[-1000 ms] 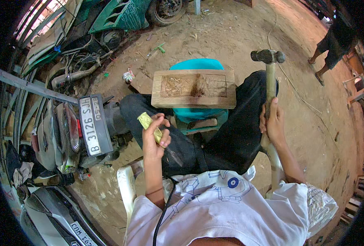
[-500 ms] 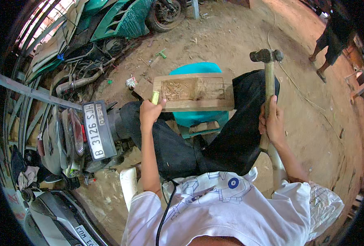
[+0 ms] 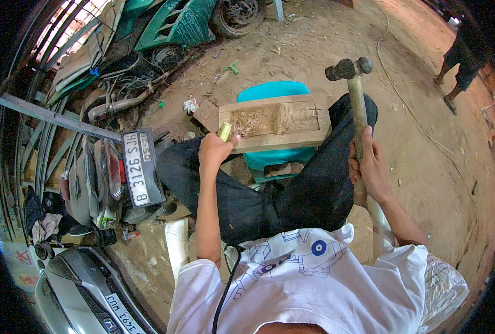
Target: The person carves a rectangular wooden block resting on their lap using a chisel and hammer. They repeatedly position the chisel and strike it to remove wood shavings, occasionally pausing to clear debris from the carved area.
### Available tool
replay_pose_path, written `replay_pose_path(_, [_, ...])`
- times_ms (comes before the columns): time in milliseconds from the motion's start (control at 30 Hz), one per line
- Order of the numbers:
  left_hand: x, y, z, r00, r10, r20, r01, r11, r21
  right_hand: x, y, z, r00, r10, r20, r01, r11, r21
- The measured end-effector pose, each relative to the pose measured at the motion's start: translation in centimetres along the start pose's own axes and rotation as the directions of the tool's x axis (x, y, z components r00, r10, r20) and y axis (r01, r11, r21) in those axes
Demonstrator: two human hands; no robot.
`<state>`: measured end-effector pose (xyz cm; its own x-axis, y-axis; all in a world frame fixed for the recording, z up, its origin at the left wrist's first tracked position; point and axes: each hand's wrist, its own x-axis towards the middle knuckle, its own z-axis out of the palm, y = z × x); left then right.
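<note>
A wooden block (image 3: pixel 283 142) with a rectangular recess lies across a teal plastic stool (image 3: pixel 272 89) between my knees. Wood chips (image 3: pixel 247 119) fill much of the recess's left part. My left hand (image 3: pixel 214 151) is closed at the block's left end around a chisel (image 3: pixel 224 131); its yellow handle pokes out above the fist, while the blade is hidden. Over my right knee, my right hand (image 3: pixel 370 168) grips the wooden handle of a ball-peen hammer (image 3: pixel 357 106). The hammer stands nearly upright, its head raised and apart from both block and chisel.
To the left stand a motorcycle tail with a licence plate (image 3: pixel 142 167) and a metal bar (image 3: pixel 58 117). Green motorcycle fairing (image 3: pixel 177 28) is at the far left. A cord (image 3: pixel 406 106) runs over the dirt floor on the right, where another person's legs (image 3: pixel 456 83) show.
The hammer has tipped a little to the left in my right hand. The chisel handle now leans more to the right. The whole view has shifted slightly.
</note>
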<state>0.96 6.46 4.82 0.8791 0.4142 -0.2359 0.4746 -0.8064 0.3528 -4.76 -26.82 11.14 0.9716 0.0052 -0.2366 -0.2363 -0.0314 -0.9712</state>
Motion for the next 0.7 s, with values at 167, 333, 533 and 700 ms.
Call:
replay_pose_path(167, [-0.6, 1.3, -0.7, 0.994, -0.053, 0.095, 0.058, 0.997, -0.059, -0.3, 0.1, -0.1, 1.000, 0.013, 0.010, -0.013, 1.000, 0.012])
replay_pose_path(333, [-0.4, 1.0, -0.4, 0.997, -0.051, 0.056, 0.052, 0.999, -0.004, -0.3, -0.2, -0.1, 0.999, 0.042, 0.017, -0.042, 0.999, 0.029])
replay_pose_path(533, [-1.8, 1.4, -0.2, 1.000, -0.004, -0.009, 0.004, 1.000, 0.002, -0.9, 0.5, -0.7, 0.998, 0.057, 0.015, -0.057, 0.998, 0.007])
replay_pose_path(700, [-1.4, 1.3, -0.9, 0.997, 0.034, -0.067, -0.030, 0.998, 0.058, -0.4, 1.2, -1.0, 0.999, 0.035, 0.037, -0.036, 0.999, 0.011])
